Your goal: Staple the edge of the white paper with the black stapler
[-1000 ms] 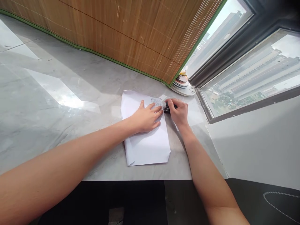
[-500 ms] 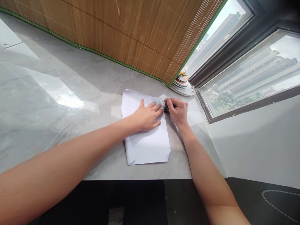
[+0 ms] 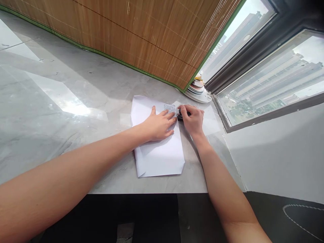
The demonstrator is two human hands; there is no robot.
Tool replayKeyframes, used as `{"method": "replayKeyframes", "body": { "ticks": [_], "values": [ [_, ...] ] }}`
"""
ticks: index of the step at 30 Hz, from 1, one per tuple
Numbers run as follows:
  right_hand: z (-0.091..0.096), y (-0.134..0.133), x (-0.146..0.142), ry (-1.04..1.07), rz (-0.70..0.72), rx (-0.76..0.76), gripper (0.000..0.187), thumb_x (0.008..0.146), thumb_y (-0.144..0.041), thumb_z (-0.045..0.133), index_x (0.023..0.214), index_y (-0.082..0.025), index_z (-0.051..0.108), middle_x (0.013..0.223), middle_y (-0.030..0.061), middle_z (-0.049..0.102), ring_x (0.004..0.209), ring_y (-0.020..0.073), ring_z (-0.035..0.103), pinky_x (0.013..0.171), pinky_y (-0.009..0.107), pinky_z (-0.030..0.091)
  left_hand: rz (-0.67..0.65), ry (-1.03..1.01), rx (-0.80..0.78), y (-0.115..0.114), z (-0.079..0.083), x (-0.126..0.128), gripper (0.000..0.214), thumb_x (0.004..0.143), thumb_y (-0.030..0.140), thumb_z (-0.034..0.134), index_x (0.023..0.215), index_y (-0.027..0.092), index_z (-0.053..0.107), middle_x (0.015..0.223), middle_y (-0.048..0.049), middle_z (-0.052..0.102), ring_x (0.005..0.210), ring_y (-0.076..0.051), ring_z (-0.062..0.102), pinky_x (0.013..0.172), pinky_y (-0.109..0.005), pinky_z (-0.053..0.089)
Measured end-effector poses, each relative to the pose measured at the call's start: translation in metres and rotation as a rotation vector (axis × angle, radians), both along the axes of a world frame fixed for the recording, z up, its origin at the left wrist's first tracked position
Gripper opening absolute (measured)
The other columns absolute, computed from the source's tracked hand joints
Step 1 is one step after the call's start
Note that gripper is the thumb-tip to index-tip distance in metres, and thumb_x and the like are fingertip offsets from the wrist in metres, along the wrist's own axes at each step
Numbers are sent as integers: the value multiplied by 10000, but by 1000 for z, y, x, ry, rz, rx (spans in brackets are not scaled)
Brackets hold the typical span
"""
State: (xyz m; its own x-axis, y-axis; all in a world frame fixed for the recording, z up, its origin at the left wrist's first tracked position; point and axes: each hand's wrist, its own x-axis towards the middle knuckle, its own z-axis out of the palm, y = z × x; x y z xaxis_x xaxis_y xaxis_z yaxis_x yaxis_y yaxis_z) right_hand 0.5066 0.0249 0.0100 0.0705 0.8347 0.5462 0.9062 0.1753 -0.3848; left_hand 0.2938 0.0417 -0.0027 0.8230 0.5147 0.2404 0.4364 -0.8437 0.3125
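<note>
A stack of white paper sheets (image 3: pixel 162 158) lies on the table with its lower corners folded. My left hand (image 3: pixel 160 125) rests flat on it, fingers spread. Small grey marks in rows (image 3: pixel 170 108) show near the upper right edge, just above my left fingertips; whether they are print or staples I cannot tell. At that edge my right hand (image 3: pixel 193 118) is closed round a small black stapler (image 3: pixel 180 116). The stapler's front meets the paper's edge, while most of its body is hidden under my fingers.
The grey marble-patterned table (image 3: pixel 106 87) has several loose staples (image 3: pixel 52 60) at the far left. A bamboo blind (image 3: pixel 141 37) with green edging stands along the back. Stacked round items (image 3: pixel 196 88) sit in the corner by the window frame (image 3: pixel 227 67). A white wall (image 3: pixel 275 148) bounds the right side.
Almost nothing differs. The view has shifted very slightly, and both hands keep their places on the paper and the stapler.
</note>
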Motion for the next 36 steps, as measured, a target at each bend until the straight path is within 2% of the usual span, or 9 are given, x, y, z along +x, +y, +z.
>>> {"method": "replayKeyframes", "body": {
  "ticks": [6,13,26,36],
  "values": [
    [2,-1,0,14,-27,-20,454,1113,-485,490,873,-253,797,829,21,783,852,224,708,898,387,486,4,59,-19,-2,7,-2,571,1087,423,489,1636,279,556,1746,-132,490,1566,-411,451,1311,-779,191],
    [1,0,1,52,-29,-15,461,1109,-490,485,864,-255,797,836,25,794,840,232,722,861,384,493,-7,49,-19,-2,5,-2,558,1088,421,495,1621,275,570,1746,-137,486,1558,-417,455,1302,-776,197],
    [3,-2,-6,-68,-81,-60,445,1105,-427,472,861,-249,800,849,31,791,894,235,701,945,412,405,-13,56,-10,-1,5,-2,537,1074,423,503,1573,255,606,1732,-142,500,1548,-421,459,1295,-766,205],
    [4,-2,-8,-60,-87,-57,459,1109,-433,449,871,-251,797,868,35,809,903,241,710,929,405,410,-20,38,-13,0,5,-2,529,1075,418,497,1566,260,615,1718,-147,513,1526,-417,479,1290,-771,194]
  ]
}}
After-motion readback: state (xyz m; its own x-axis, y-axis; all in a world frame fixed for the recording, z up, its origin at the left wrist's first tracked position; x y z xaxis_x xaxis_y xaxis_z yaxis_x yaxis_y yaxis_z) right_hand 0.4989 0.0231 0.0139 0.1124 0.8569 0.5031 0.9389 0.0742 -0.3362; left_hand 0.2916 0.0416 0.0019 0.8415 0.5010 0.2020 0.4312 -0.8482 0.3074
